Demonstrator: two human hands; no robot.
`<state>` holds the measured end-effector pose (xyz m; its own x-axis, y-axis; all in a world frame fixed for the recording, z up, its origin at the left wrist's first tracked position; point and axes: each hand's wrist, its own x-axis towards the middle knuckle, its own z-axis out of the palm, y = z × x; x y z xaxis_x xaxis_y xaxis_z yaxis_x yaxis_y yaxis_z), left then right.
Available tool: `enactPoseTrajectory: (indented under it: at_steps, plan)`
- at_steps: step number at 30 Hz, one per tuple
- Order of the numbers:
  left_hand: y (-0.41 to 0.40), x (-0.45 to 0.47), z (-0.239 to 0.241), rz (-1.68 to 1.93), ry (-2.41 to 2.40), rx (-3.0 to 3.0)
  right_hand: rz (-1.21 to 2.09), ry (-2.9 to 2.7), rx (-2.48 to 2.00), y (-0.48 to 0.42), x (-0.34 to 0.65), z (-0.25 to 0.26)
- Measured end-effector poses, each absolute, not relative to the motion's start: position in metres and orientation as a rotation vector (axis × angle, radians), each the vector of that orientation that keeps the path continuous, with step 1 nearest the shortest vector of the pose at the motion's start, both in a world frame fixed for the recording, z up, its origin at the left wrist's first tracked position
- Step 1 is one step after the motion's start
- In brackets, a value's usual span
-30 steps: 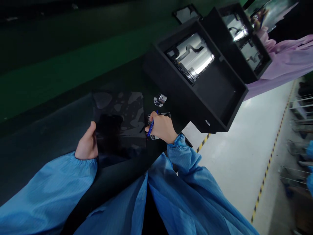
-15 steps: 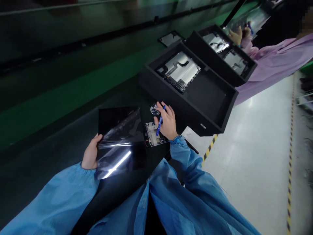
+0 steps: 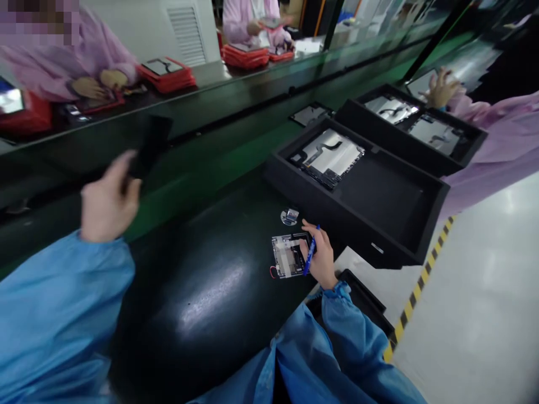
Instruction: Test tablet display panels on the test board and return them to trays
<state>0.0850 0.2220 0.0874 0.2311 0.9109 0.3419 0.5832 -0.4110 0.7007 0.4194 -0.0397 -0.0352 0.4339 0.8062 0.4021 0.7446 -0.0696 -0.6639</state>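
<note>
My left hand (image 3: 110, 196) is raised at the left, over the far side of the bench, with fingers closed round a black panel (image 3: 154, 140). Motion smears that panel, and it looks narrow from this angle. A blue marker pen (image 3: 310, 257) slants through the fingers of my right hand (image 3: 322, 259). Under and beside those fingers lies a bare circuit board (image 3: 287, 259) with pale tape across it and a red wire at its lower left corner. Just beyond the board is a small shiny round part (image 3: 289, 217), apart from both hands.
A black tray (image 3: 379, 196) holding a silver-backed screen assembly (image 3: 330, 154) stands to the right. A second black tray (image 3: 467, 157) is behind it, near a co-worker's hand. Across the bench, co-workers handle parts beside stacked red trays (image 3: 168, 78). The dark bench top (image 3: 202, 252) reflects light.
My left hand has lifted the black panel off the bench and carried it up and left. My right hand keeps the pen and has drawn back from the round part. The view has tilted up.
</note>
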Motion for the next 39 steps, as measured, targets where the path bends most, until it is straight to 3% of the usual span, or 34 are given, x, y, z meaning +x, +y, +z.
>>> enactPoseTrajectory:
  at_steps: [4, 10, 16, 23, 30, 39]
  plan:
    - [0.268, 0.103, 0.032, 0.391, 1.444, 2.570, 0.183, -1.253, -1.853, -0.044, 0.421, -0.046]
    - [0.299, 0.101, -0.015, 0.226, 1.461, 2.638, 0.360, -1.125, -1.822, -0.048, 0.425, -0.044]
    - [0.306, 0.102, 0.023, 0.073, 1.492, 2.577, 0.484, -0.962, -1.696, -0.050, 0.424, -0.044]
    - [0.259, 0.282, 0.072, 0.453, 1.119, 2.762, 0.468, -0.822, -1.600, -0.053, 0.420, -0.042]
    - [0.208, 0.425, 0.075, 0.277, 0.830, 2.830, 0.472, -0.777, -1.630, -0.058, 0.419, -0.043]
    - [0.224, 0.448, 0.074, 0.117, 1.027, 2.732, 0.596, -0.744, -1.568, -0.063, 0.420, -0.044]
